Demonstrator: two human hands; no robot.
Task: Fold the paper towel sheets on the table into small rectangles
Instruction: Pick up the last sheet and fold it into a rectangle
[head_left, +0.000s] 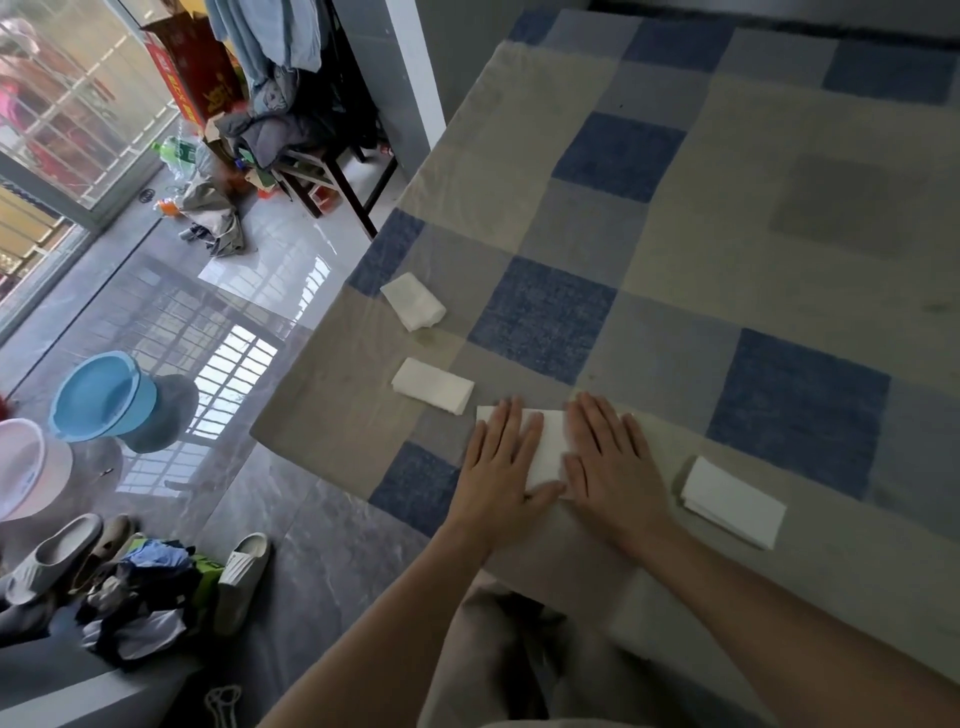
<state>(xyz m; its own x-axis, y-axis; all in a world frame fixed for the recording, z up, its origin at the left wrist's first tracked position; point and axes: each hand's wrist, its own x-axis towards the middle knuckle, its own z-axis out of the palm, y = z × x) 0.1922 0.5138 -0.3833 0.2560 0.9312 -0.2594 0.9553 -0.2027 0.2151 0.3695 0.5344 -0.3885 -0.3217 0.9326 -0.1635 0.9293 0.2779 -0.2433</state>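
Note:
A white paper towel sheet (549, 447) lies flat near the table's front edge, and both my hands press on it. My left hand (496, 457) covers its left part, fingers spread and flat. My right hand (610, 462) rests palm down on its right part. Three folded white towel rectangles lie on the checked tablecloth (675, 260): one (414, 301) near the left edge, one (432, 385) just left of my hands, one (732, 500) to the right of my right hand.
The table's left edge drops to a glossy tiled floor. Down there stand a blue basin (101, 395), a pink basin (26, 467), slippers (241, 582) and a pile of clothes (150, 597). A dark chair (332, 176) loaded with clothing stands beyond the table's left edge.

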